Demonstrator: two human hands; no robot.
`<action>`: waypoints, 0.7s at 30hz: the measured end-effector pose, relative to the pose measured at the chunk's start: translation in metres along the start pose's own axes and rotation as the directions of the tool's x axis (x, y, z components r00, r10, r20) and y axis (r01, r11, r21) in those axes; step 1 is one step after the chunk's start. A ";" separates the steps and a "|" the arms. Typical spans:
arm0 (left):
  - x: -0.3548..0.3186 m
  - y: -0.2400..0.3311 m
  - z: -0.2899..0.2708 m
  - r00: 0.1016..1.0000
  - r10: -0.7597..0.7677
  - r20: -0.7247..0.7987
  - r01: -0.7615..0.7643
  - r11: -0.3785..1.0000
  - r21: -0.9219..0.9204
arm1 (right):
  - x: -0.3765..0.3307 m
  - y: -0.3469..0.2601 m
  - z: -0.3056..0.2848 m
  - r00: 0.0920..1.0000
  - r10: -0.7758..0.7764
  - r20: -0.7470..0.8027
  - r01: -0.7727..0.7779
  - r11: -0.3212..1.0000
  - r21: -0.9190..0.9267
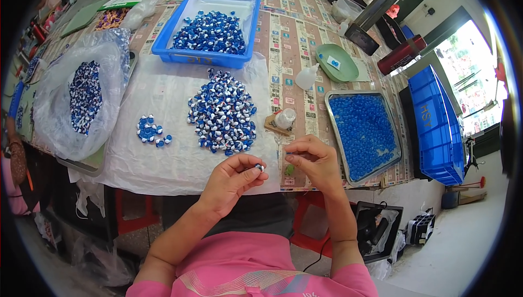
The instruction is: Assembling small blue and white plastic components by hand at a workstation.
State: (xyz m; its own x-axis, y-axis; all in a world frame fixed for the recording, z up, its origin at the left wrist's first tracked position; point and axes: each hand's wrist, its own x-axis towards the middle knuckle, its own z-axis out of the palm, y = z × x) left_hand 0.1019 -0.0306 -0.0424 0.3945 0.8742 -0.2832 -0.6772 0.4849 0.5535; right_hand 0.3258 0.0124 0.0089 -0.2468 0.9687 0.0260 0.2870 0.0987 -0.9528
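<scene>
At the table's near edge, my left hand (230, 181) pinches a small blue-and-white piece (260, 167) between thumb and fingers. My right hand (318, 161) is just to its right, thumb and index finger closed together; anything between them is too small to make out. Beyond the left hand, a heap of blue-and-white pieces (222, 113) lies on a white sheet (131, 166). A smaller cluster of similar pieces (150, 129) sits left of the heap. Close to my right hand, a small clear bottle (285, 118) stands by a wooden block (277, 127).
A metal tray (399, 158) of translucent blue pieces lies at right, before a blue crate (436, 125). A blue bin (159, 46) of pieces stands beyond the heap. A plastic bag (52, 98) of pieces is at left. A green plate (348, 71) and white squeeze bottle (306, 77) sit back right.
</scene>
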 end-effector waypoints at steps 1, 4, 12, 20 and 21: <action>0.000 0.000 -0.001 1.000 0.000 0.008 0.000 1.000 0.002 | 0.001 0.000 -0.001 1.000 0.001 -0.004 -0.001 1.000 0.017; -0.001 0.003 0.000 1.000 0.006 0.016 -0.006 1.000 -0.004 | 0.003 -0.005 -0.004 0.998 -0.026 -0.059 0.025 1.000 -0.014; -0.004 0.004 0.002 1.000 0.017 0.009 -0.016 0.999 -0.049 | 0.026 -0.011 -0.013 0.978 -0.103 -0.181 0.091 0.993 -0.076; -0.008 0.005 0.004 1.000 0.008 -0.004 -0.008 1.000 -0.019 | 0.053 -0.025 -0.005 0.958 -0.252 -0.136 0.176 0.893 -0.415; -0.009 0.005 0.005 1.000 0.009 -0.005 -0.010 1.000 -0.021 | 0.055 -0.027 -0.004 0.956 -0.266 -0.124 0.185 0.873 -0.451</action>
State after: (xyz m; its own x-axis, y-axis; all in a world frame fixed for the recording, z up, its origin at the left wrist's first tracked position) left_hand 0.0980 -0.0360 -0.0331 0.3852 0.8788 -0.2815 -0.6935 0.4769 0.5399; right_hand 0.3083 0.0642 0.0377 -0.1976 0.9280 0.3159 0.6228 0.3677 -0.6905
